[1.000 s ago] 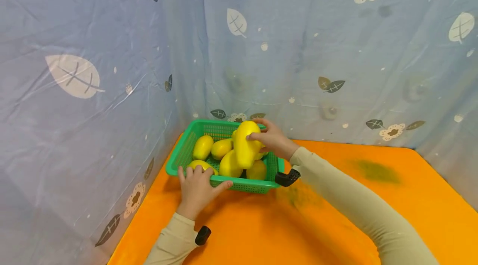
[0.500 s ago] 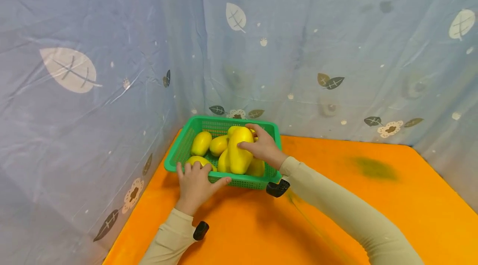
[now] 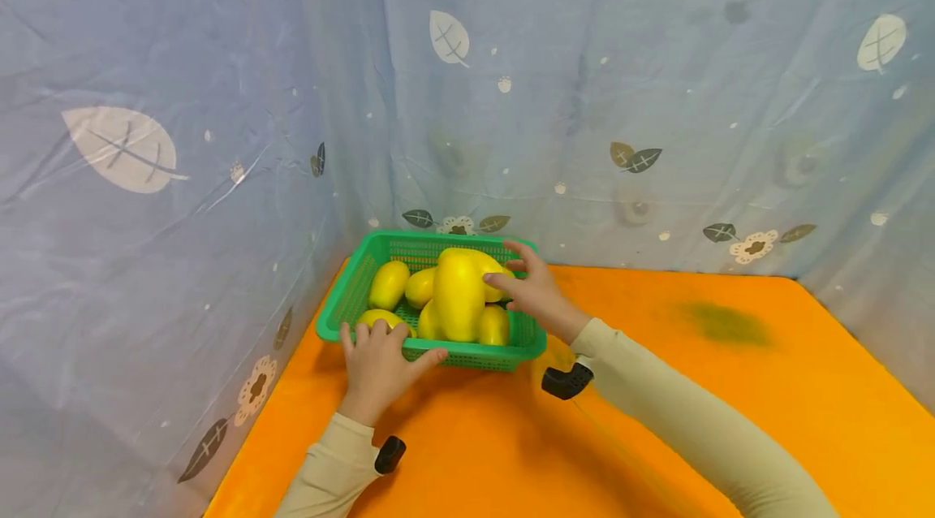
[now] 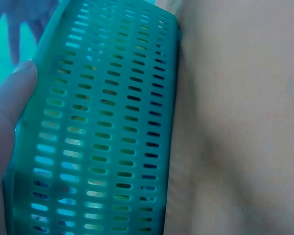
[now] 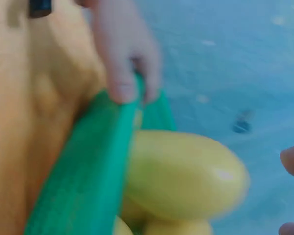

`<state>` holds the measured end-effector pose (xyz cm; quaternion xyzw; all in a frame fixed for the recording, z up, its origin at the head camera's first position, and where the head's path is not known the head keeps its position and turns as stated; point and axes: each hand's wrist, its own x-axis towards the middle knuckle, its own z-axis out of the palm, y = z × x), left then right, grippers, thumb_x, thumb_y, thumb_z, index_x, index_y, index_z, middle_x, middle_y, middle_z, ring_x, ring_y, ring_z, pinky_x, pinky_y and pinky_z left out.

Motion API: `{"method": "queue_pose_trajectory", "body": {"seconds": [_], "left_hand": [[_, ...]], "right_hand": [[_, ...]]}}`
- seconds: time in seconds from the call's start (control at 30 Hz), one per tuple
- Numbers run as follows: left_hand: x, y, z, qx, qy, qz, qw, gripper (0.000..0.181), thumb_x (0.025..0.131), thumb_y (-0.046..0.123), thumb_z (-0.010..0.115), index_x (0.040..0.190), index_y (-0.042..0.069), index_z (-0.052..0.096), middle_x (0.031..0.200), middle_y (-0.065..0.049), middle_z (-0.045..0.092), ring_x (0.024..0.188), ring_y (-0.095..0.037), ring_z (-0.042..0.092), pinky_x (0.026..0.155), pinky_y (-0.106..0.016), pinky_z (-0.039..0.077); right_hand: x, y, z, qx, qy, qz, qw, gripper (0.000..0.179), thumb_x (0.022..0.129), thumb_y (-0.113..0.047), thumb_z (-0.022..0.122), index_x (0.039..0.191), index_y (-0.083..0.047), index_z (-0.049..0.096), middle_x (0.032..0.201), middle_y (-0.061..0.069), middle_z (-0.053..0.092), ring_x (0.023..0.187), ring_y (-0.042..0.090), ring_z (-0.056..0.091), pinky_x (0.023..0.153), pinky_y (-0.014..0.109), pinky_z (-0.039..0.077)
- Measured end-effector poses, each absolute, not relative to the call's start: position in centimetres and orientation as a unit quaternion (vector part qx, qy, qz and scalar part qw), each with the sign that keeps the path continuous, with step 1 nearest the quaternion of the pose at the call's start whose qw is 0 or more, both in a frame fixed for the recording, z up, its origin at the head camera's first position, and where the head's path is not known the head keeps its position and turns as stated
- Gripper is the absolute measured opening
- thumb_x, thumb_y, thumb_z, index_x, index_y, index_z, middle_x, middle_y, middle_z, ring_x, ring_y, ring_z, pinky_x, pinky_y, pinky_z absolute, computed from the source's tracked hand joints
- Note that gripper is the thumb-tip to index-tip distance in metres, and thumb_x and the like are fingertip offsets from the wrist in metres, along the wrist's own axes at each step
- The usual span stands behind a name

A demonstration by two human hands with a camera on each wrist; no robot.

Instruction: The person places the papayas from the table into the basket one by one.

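A green plastic basket [image 3: 475, 356] holds several yellow mangoes. One large mango [image 3: 458, 299] lies on top of the others near the middle, its long side pointing toward me. My left hand [image 3: 376, 372] grips the near rim, fingers over the inside and thumb outside; the left wrist view shows the thumb [image 4: 19, 88] against the slotted wall. At the basket's right end is my right hand [image 3: 539, 295], fingers apart and holding nothing. In the right wrist view its fingertips stand clear of the top mango [image 5: 186, 174]. Lower mangoes are partly hidden.
An orange tabletop [image 3: 453, 445] with a dark greenish stain [image 3: 723, 323] on the right carries the basket at its back left corner. Blue patterned curtains [image 3: 570, 112] hang close behind it and along the left side.
The right hand lowered a mango onto the pile, let go of it and drew off to the right. The left hand stayed on the basket rim.
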<state>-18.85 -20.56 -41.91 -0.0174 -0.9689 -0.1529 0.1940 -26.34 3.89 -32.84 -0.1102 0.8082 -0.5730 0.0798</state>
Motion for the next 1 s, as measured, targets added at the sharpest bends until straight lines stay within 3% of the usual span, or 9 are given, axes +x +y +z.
{"method": "queue_pose_trajectory", "body": {"seconds": [0.23,0.4,0.63,0.77,0.9,1.0], "left_hand": [[-19.5,-22.9,-41.8,-0.004,-0.972,-0.156,0.176,0.077,0.078,0.077,0.068,0.119,0.011,0.073,0.112,-0.018,0.064,0.112,-0.047,0.051,0.116,-0.076,0.011],[-20.4,-24.7,-41.5,-0.004,-0.975,-0.156,0.160,0.083,0.080,0.077,0.067,0.126,0.009,0.071,0.114,-0.020,0.064,0.113,-0.049,0.049,0.116,-0.077,0.008],[-21.5,-26.0,-41.4,-0.019,-0.978,-0.152,0.140,0.084,0.081,0.077,0.065,0.129,0.008,0.069,0.116,-0.020,0.063,0.113,-0.049,0.048,0.116,-0.077,0.008],[-21.7,-26.3,-41.6,-0.018,-0.977,-0.165,0.131,0.083,0.082,0.076,0.066,0.129,0.007,0.069,0.117,-0.021,0.062,0.116,-0.050,0.047,0.116,-0.076,0.007],[-21.4,-27.0,-41.7,-0.015,-0.976,-0.171,0.137,0.081,0.082,0.076,0.066,0.125,0.008,0.070,0.118,-0.022,0.063,0.116,-0.052,0.048,0.115,-0.077,0.007],[-21.0,-27.7,-41.2,-0.013,-0.971,-0.191,0.141,0.074,0.083,0.074,0.067,0.120,0.010,0.071,0.122,-0.022,0.063,0.116,-0.052,0.047,0.114,-0.076,0.011]], "right_hand": [[-26.5,11.4,-31.3,-0.067,0.768,-0.631,0.080,0.076,0.105,-0.030,0.054,0.166,-0.019,0.009,0.165,0.026,0.023,0.146,0.046,0.037,0.106,0.051,0.052],[-25.8,16.5,-32.0,-0.014,0.758,-0.650,0.060,0.077,0.107,-0.038,0.050,0.166,-0.021,0.002,0.167,0.024,0.015,0.148,0.042,0.031,0.099,0.037,0.057],[-23.7,19.9,-35.2,0.040,0.701,-0.711,0.026,0.076,0.107,-0.037,0.050,0.166,-0.025,0.003,0.172,0.015,0.000,0.132,0.024,0.043,0.087,0.026,0.059],[-23.2,20.1,-36.0,0.041,0.721,-0.692,0.004,0.077,0.106,-0.041,0.052,0.166,-0.023,0.008,0.169,0.018,0.010,0.124,0.015,0.047,0.085,0.023,0.058],[-23.3,19.3,-35.9,0.028,0.767,-0.641,-0.010,0.073,0.107,-0.039,0.050,0.166,-0.020,0.012,0.165,0.022,0.023,0.137,0.028,0.045,0.090,0.024,0.055],[-23.3,18.6,-35.5,0.006,0.800,-0.600,-0.014,0.072,0.107,-0.035,0.051,0.166,-0.018,0.013,0.164,0.025,0.025,0.147,0.040,0.037,0.105,0.042,0.052]]}}
